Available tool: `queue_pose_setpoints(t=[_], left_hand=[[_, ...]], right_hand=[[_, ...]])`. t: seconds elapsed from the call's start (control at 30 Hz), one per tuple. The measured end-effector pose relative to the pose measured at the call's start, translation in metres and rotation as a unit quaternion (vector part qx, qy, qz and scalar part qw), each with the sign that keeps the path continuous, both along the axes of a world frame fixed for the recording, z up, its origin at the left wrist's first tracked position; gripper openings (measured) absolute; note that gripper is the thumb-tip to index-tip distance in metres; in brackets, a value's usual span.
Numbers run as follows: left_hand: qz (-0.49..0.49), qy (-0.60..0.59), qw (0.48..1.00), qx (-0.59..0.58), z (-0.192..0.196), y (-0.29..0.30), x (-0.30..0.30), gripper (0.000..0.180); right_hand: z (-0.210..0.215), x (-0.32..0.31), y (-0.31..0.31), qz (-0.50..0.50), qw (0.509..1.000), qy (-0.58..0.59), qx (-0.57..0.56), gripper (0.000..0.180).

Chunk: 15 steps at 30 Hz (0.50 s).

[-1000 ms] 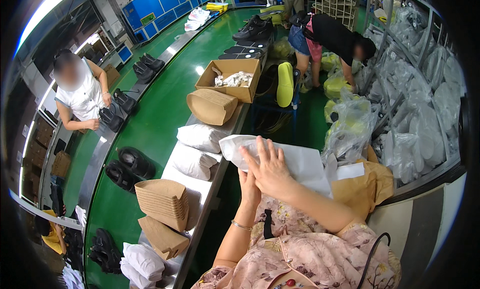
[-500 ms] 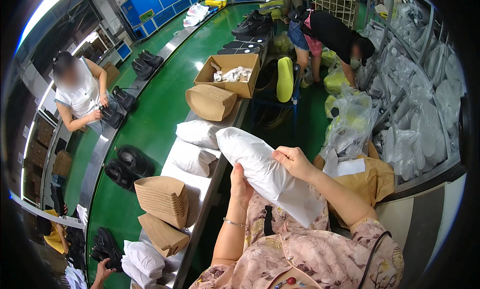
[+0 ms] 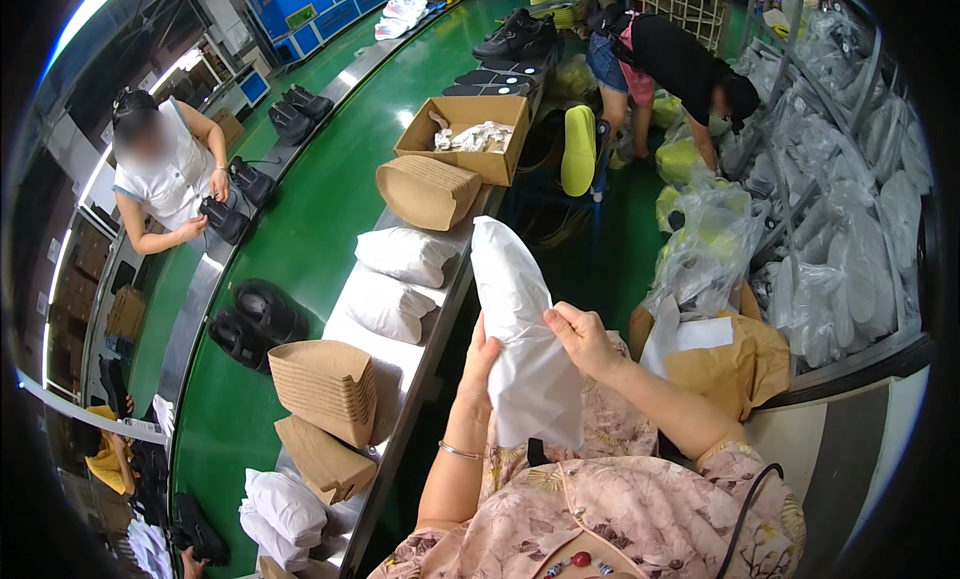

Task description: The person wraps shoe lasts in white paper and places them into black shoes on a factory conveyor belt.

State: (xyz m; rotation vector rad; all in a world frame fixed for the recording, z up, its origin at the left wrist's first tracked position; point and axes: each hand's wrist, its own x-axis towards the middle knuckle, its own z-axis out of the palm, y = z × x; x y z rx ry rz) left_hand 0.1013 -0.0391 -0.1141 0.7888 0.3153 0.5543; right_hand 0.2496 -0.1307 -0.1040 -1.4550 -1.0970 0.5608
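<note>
A long white paper-wrapped bundle is held between my two hands in front of my chest, its narrower end pointing away from me. My left hand grips its left side, thumb up along the paper. On the right side, my right hand pinches the paper between thumb and fingers. What is inside the wrap is hidden. Close by on the metal ledge lie two similar white bundles. Stacked brown moulded cardboard inserts stand nearer, with more white bundles below them.
A green conveyor carries black shoes. Beyond the inserts sits a cardboard box with crumpled paper. A co-worker handles a shoe across the belt; another person bends near bagged insoles on a rack.
My hands have turned the white bundle clockwise, so it points more directly away from me. At the lower left, another person's hand and the black shoes have shifted toward the lower edge.
</note>
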Motion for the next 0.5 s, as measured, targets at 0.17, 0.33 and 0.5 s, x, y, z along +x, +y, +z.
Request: queue_pose_setpoints(t=[0.17,0.33,0.5], left_hand=[[-0.05,0.005,0.981,-0.19,0.001,-0.008,-0.01,0.081],[-0.055,0.002,0.973,-0.224,-0.004,-0.012,-0.007,0.081],[0.044,0.012,0.999,-0.003,-0.013,0.001,0.003,0.081]], right_hand=[[0.012,0.005,0.004,0.067,0.997,-0.024,0.036,0.041],[0.007,0.003,0.006,0.073,0.997,0.033,0.023,0.04],[0.002,0.018,0.009,0.108,0.989,0.092,-0.039,0.038]])
